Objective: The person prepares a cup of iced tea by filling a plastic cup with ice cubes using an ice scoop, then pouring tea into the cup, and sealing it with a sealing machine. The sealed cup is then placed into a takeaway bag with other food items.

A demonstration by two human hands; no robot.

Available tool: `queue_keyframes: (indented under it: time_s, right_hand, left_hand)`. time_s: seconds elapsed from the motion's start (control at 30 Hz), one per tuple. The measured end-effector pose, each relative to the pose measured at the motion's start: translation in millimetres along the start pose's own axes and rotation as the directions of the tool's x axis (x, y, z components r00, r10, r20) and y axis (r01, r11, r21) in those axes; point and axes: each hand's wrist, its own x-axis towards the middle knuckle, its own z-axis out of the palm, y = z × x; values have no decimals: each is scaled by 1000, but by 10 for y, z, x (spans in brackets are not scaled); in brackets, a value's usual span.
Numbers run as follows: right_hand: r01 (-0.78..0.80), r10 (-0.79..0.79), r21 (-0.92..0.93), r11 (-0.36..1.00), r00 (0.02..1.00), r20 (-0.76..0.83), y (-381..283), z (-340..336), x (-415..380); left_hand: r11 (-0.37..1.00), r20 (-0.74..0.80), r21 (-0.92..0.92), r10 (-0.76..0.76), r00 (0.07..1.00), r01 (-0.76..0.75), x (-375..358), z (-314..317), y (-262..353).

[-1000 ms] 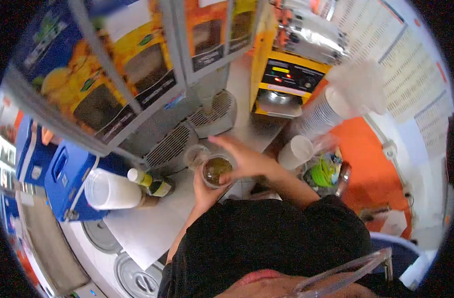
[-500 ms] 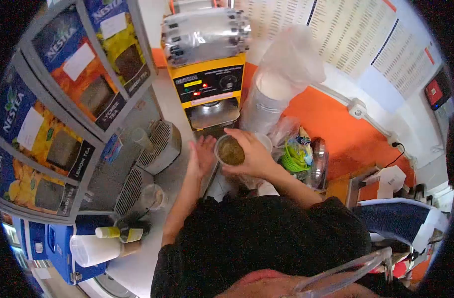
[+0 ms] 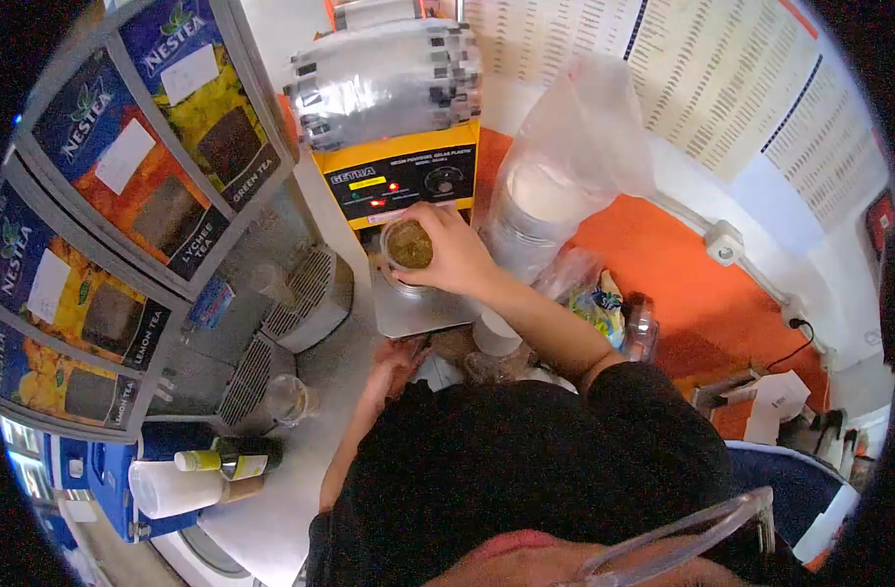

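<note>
My right hand (image 3: pixel 452 256) is wrapped round a clear plastic cup (image 3: pixel 406 245) with a greenish-brown drink in it. It holds the cup over the metal tray (image 3: pixel 423 315) of a yellow and black cup sealing machine (image 3: pixel 398 176), above a round holder partly hidden by the cup and hand. My left hand (image 3: pixel 396 362) is closed at the tray's front edge, its fingertips partly hidden under it. A roll of clear film (image 3: pixel 384 83) sits on top of the machine. Below my right forearm stands a white-topped container (image 3: pixel 496 333).
Tea dispensers (image 3: pixel 124 196) with drip trays line the left. A clear cup (image 3: pixel 289 399), a dark bottle (image 3: pixel 242 458) and a blue cooler box (image 3: pixel 110 489) stand along the left counter. Bagged plastic cups (image 3: pixel 540 205) stand right of the machine, beside wrapped packets (image 3: pixel 599 303).
The machine's tray now sticks out toward me. My right hand has carried the cup forward and left over it. My left hand has gone from spread fingers to the tray's front edge.
</note>
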Motion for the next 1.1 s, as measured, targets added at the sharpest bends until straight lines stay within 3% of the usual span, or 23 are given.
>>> queue_keyframes:
  time_s: [0.17, 0.27, 0.4, 0.43, 0.5, 0.63, 0.7, 0.8, 0.93, 1.03, 1.1]
  right_hand:
    - [-42, 43, -54, 998, 999, 21, 235, 286, 21]
    - [-187, 195, -106, 977, 978, 72, 293, 414, -37]
    - [-93, 123, -200, 975, 982, 142, 481, 574, -235]
    - [-97, 126, -199, 975, 982, 140, 532, 601, -295]
    - [29, -24, -305, 952, 1000, 20, 553, 572, -389]
    - [-41, 42, -310, 950, 999, -5, 494, 370, -577]
    - [-118, 101, -114, 986, 984, -147, 478, 229, -646]
    - [-209, 206, -5, 978, 964, -170, 443, -44, -679]
    - [-218, 203, -41, 975, 951, -232, 341, -368, -583]
    - [-132, 118, -28, 991, 950, -288, 324, -541, -351]
    - [-30, 41, 37, 999, 928, -369, 249, -690, -33]
  left_hand:
    - [982, 75, -136, -119, 990, 129, 61, 19, 121]
    - [951, 126, -203, -210, 970, 232, 24, 27, 150]
    - [915, 179, -243, -285, 942, 323, 58, 88, 232]
    - [924, 205, -210, -277, 939, 319, 67, 120, 260]
    - [948, 286, -115, -256, 924, 298, 97, 178, 305]
    - [950, 218, -149, -239, 946, 274, 283, 178, 345]
    - [963, 206, -193, -150, 967, 190, 498, 241, 419]
    - [952, 188, -296, -19, 982, 75, 895, 223, 466]
    - [943, 196, -332, 79, 977, -10, 1334, 210, 550]
    - [953, 242, -299, 116, 963, -39, 1644, 44, 559]
    - [947, 186, -306, 161, 969, -99, 1654, 170, 599]
